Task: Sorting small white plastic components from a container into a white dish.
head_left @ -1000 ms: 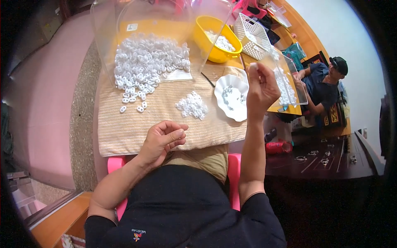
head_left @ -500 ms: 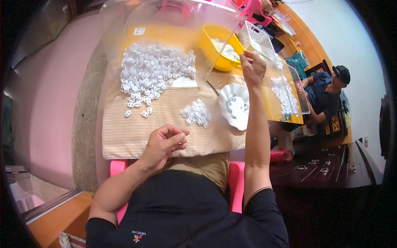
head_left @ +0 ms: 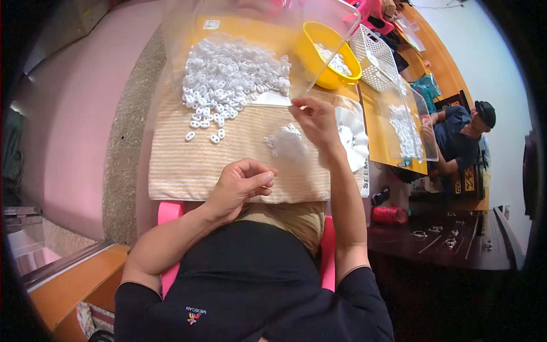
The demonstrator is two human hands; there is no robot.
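Over the striped beige cloth, my left hand hovers near the front edge, thumb and fingers pinched together; whatever they hold is too small to make out. My right hand reaches over a small heap of little white pieces, partly hiding it. Its fingertips are pinched near the big pile's right edge, and I cannot see what is in them. That big pile of white two-hole plastic pieces spills out of a clear bin. Behind my right wrist lies a white wavy-rimmed dish, partly covered.
A yellow basin with white pieces stands at the back right, beside a white perforated basket. Farther right, another clear bin holds white pieces. A person in dark clothes and a cap works there. A red cylindrical object lies lower right.
My right hand has come back from beside the yellow basin, toward me and left, over the small heap. My left hand keeps its pinch in nearly the same place. The view has shifted slightly.
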